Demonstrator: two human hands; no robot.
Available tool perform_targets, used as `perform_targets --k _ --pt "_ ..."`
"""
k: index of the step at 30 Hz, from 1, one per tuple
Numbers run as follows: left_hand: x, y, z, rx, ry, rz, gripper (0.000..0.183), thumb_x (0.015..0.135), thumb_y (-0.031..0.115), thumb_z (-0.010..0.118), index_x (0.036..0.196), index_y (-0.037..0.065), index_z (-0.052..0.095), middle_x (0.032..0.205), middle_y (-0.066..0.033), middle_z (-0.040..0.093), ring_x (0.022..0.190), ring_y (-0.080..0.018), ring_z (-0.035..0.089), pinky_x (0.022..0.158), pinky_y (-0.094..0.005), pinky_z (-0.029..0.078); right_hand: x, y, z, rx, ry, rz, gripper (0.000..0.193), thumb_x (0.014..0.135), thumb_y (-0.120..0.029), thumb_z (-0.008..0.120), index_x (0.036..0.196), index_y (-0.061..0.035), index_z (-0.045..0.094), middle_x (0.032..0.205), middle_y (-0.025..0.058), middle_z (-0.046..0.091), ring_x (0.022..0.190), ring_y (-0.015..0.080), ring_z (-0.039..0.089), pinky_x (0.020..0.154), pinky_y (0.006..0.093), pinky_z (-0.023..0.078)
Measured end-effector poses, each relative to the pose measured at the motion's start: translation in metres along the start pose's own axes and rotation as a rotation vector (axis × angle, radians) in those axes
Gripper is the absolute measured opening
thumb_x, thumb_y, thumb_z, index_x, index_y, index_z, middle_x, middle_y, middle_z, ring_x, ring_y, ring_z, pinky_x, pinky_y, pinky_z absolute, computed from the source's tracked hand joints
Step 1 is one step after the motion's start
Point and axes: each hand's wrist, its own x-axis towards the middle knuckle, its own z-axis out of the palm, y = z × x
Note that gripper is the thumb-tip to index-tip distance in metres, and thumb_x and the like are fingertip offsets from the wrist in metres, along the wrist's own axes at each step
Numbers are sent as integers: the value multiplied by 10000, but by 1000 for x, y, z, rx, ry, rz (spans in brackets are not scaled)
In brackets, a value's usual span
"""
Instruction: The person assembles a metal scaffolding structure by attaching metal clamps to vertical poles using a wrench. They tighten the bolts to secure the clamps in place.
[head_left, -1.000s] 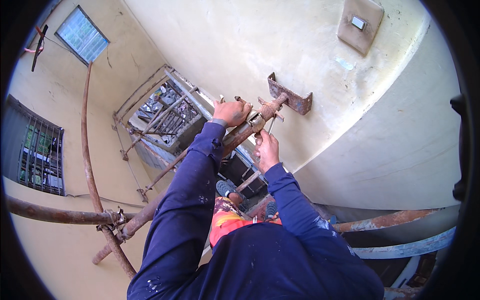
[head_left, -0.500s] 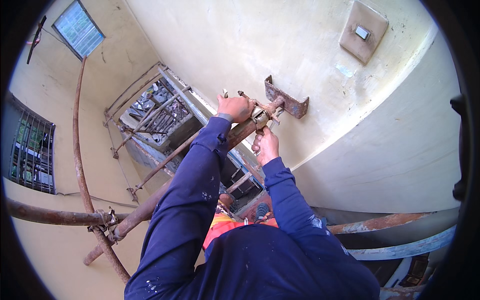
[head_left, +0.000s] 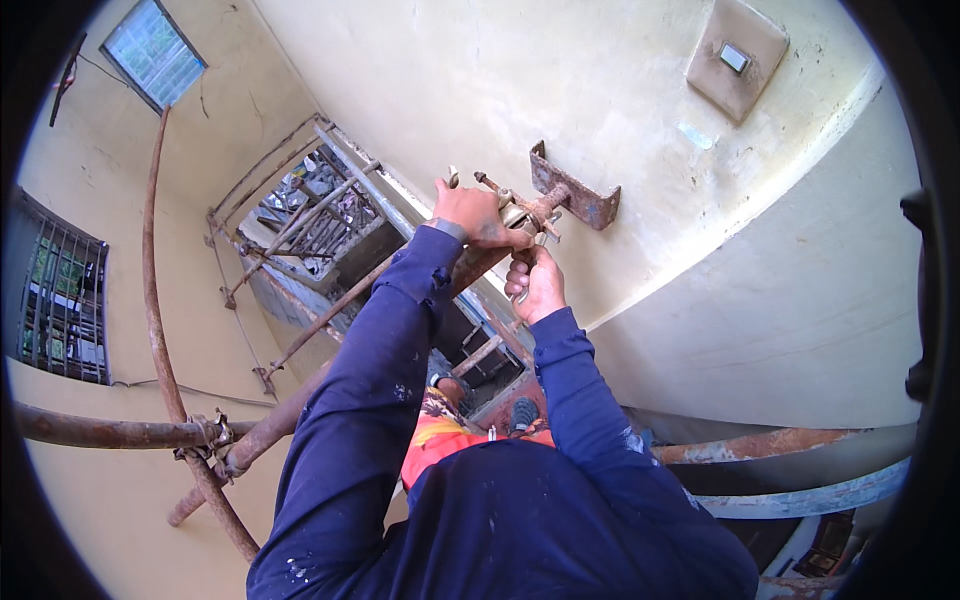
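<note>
A rusty scaffold pipe (head_left: 478, 268) runs up to a screw jack with a U-shaped head (head_left: 585, 190) close to the pale wall. On it sits a metal clamp (head_left: 514, 216) with a protruding bolt. My left hand (head_left: 472, 213) is closed over the clamp, thumb and fingers reaching across it. A pale metal end (head_left: 453, 177) pokes out beyond that hand; its kind is unclear. Just below, my right hand (head_left: 540, 288) is closed around a slim silver wrench (head_left: 541, 239), partly hidden by the fingers, its upper end at the clamp.
Other rusty scaffold pipes cross at a coupler (head_left: 215, 440) on the left. Behind them is an opening with rubble (head_left: 310, 215) and rails. A switch plate (head_left: 738, 60) is on the wall. My feet (head_left: 523, 412) show far below; curved metal bars (head_left: 760, 447) lie at lower right.
My left hand has shifted down and right, its fingers now covering more of the clamp. My right hand has moved slightly right and down, and the wrench shows more.
</note>
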Motion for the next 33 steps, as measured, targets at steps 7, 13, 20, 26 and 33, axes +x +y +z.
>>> perform_targets --k 7,13,20,26,33 --pt "-6 8 -10 -28 -46 -32 812 550 781 674 989 106 783 998 -162 752 963 -331 712 1059 -633 301 -3 -1 2 -3 18 20 212 1003 -286 472 859 -135 510 630 -37 378 481 79 338 435 252 274" --pt "3 -6 2 -33 -92 -28 796 560 751 670 1001 99 784 985 -171 752 973 -344 715 1078 -724 224 -4 4 4 -59 23 72 239 1000 -333 479 842 -162 536 626 -49 394 471 80 350 428 255 284" --pt "-10 7 -3 -66 -11 -102 749 614 714 661 1105 156 754 999 -153 746 989 -327 706 1040 -700 275 -5 5 12 -20 93 8 245 973 -320 491 800 -149 520 593 -51 367 444 88 335 410 255 266" --pt "-8 17 -9 -35 -22 -119 754 597 711 672 1088 144 755 1021 -153 745 1004 -329 702 1038 -680 303 6 1 8 -159 143 -61 234 964 -301 463 775 -166 489 572 -48 352 421 89 292 389 268 248" --pt "-9 15 -5 -59 -79 -165 762 592 672 686 1112 118 743 1076 -147 741 1034 -327 700 1084 -647 288 -1 15 9 -53 194 -122 231 975 -317 533 842 -128 545 596 -40 369 451 85 322 407 268 258"
